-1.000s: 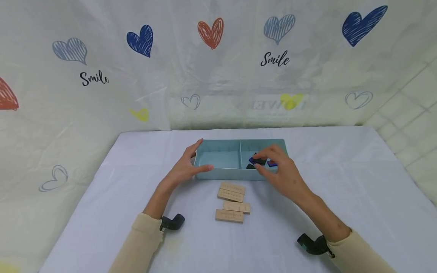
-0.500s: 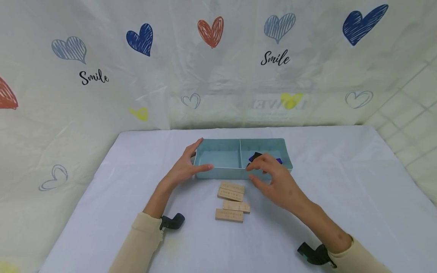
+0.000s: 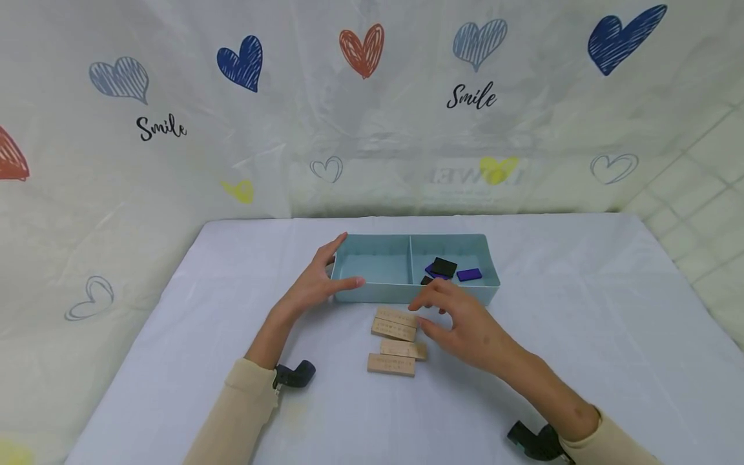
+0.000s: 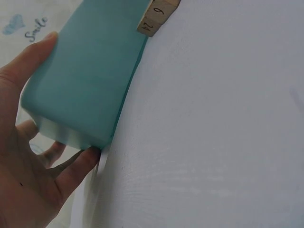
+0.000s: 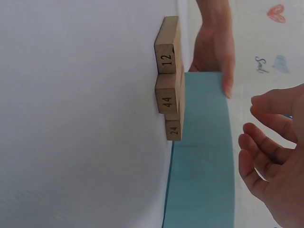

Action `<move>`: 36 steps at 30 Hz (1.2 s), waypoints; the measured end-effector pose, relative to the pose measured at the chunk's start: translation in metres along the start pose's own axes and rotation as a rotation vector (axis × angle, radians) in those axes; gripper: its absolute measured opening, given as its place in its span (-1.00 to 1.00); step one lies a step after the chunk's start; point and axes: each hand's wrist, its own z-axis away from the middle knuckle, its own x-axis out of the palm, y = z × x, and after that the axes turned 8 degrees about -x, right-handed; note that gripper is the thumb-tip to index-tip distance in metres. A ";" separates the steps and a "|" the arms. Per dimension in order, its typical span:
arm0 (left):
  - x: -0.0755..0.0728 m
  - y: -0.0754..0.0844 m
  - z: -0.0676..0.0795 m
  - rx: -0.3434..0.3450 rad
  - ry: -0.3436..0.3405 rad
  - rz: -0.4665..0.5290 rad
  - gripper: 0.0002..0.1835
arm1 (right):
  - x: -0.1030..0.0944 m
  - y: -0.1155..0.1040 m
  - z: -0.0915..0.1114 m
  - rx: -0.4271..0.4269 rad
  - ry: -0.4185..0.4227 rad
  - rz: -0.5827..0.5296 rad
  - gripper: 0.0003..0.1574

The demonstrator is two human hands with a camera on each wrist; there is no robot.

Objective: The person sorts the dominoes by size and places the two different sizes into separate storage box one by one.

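Note:
A light blue two-compartment box [image 3: 372,294] stands on the white-covered table. My left hand [image 3: 316,281] holds its left end, thumb over the front rim and index finger at the back corner. Several flat black and purple tiles [image 3: 444,267] lie in its right compartment. In front of the box is a loose column of several flat wooden blocks [image 3: 391,365]; in the right wrist view their ends carry printed numbers such as 12, 44 and 24. My right hand [image 3: 465,326] hovers just right of the far blocks, fingers loosely bent, thumb and fingertips apart with nothing between them.
A thin divider [image 3: 411,258] splits the box, whose left compartment shows a bare floor. Behind the table hangs a pale sheet [image 3: 401,129] printed with hearts and "Smile". Black wrist cameras [image 3: 295,374] are strapped at both sleeves.
My right hand has let go of a dark tile in the right compartment and come out over the front wall, toward the wooden blocks. My left hand has stayed on the box.

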 end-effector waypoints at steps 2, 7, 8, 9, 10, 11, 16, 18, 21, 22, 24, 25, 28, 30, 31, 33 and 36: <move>0.000 0.000 0.000 0.000 -0.001 -0.005 0.12 | 0.001 0.000 0.001 -0.001 -0.019 -0.003 -0.75; 0.000 0.001 -0.001 0.002 -0.002 -0.007 0.12 | 0.004 0.001 0.004 0.002 -0.069 -0.054 -0.76; 0.000 0.000 -0.001 0.003 -0.002 -0.007 0.12 | 0.004 0.001 0.005 0.008 -0.083 -0.063 -0.77; -0.001 0.001 -0.001 0.003 -0.002 -0.005 0.12 | 0.005 0.002 0.005 0.017 -0.099 -0.072 -0.78; 0.000 0.000 -0.001 0.005 -0.002 -0.003 0.12 | 0.005 0.003 0.006 0.027 -0.116 -0.078 -0.78; 0.000 0.001 -0.001 0.006 -0.002 0.000 0.12 | 0.006 0.003 0.006 0.036 -0.133 -0.079 -0.79; -0.001 0.002 0.000 -0.001 -0.002 0.013 0.12 | 0.009 0.006 0.008 0.057 -0.195 -0.068 -0.77; -0.001 0.002 0.001 -0.004 -0.001 0.015 0.12 | 0.010 0.007 0.008 0.053 -0.211 -0.061 -0.76; -0.001 0.002 0.001 -0.002 0.000 0.019 0.12 | 0.011 0.007 0.008 0.061 -0.239 -0.055 -0.75; -0.001 0.002 0.001 0.003 -0.001 0.019 0.12 | 0.011 0.007 0.009 0.066 -0.248 -0.052 -0.74; -0.001 0.002 0.001 0.010 -0.003 0.021 0.12 | 0.011 0.007 0.009 0.075 -0.266 -0.046 -0.74; -0.001 0.002 0.001 0.012 -0.003 0.022 0.12 | 0.011 0.007 0.009 0.081 -0.275 -0.041 -0.74; -0.001 0.001 0.000 0.014 -0.005 0.025 0.13 | 0.012 0.007 0.010 0.082 -0.291 -0.028 -0.73; -0.001 0.001 0.000 0.015 -0.005 0.025 0.13 | 0.013 0.007 0.010 0.081 -0.303 -0.023 -0.72; -0.001 0.001 0.000 0.016 -0.006 0.025 0.13 | 0.013 0.007 0.010 0.077 -0.308 -0.024 -0.72; -0.001 0.000 0.000 0.014 -0.005 0.026 0.14 | 0.015 0.008 0.010 0.075 -0.320 -0.023 -0.71; 0.000 0.000 0.000 0.010 -0.003 0.024 0.13 | 0.018 0.008 0.012 0.072 -0.335 -0.014 -0.68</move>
